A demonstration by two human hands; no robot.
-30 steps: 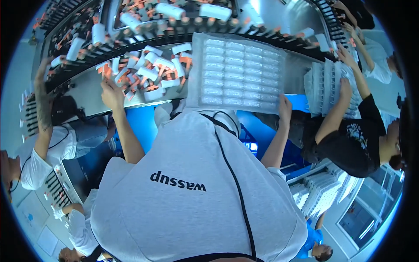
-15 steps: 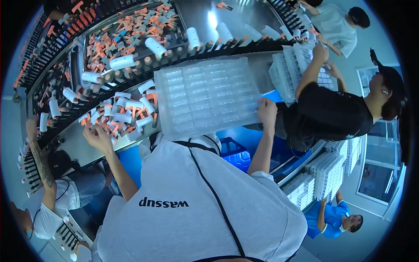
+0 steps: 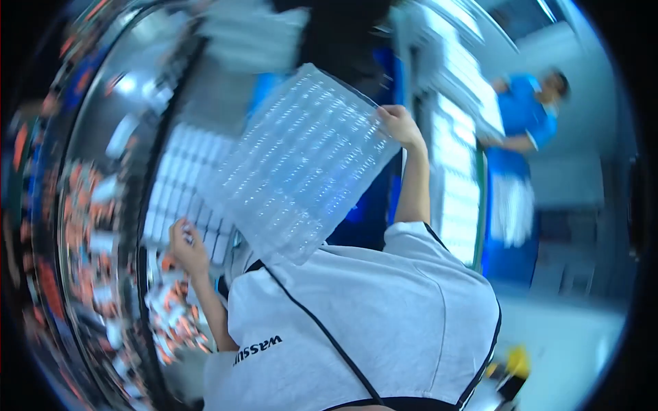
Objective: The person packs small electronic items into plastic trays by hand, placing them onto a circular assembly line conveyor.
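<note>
One clear plastic tray [image 3: 301,161] with many rows of little cups is up in the air, tilted, above the person's grey shirt [image 3: 363,322]. The right hand [image 3: 397,123] holds it by its upper right corner, with the fingers closed on the edge. The tray's lower end hangs just above the shoulder of the shirt. The left hand [image 3: 186,248] is low down on the other side, well apart from the right hand. It touches the edge of a white tray [image 3: 179,185] full of small squares that lies on the worktop [image 3: 137,123]. The picture is too blurred to tell if this hand is gripping anything. Just below the left hand lies a heap of small orange and white pieces [image 3: 175,315]. More of these pieces [image 3: 89,226] are spread along the shiny curved metal worktop further left, but they are blurry. Behind the clear tray there is something bright blue [image 3: 373,205]. To the right stand tall stacks of white trays [image 3: 456,178]. Farther right another person in blue clothes [image 3: 524,133] stands by the stacks, with an arm reaching toward them. A small yellow thing [image 3: 517,359] shows at the bottom right, too blurred to tell what it is.
</note>
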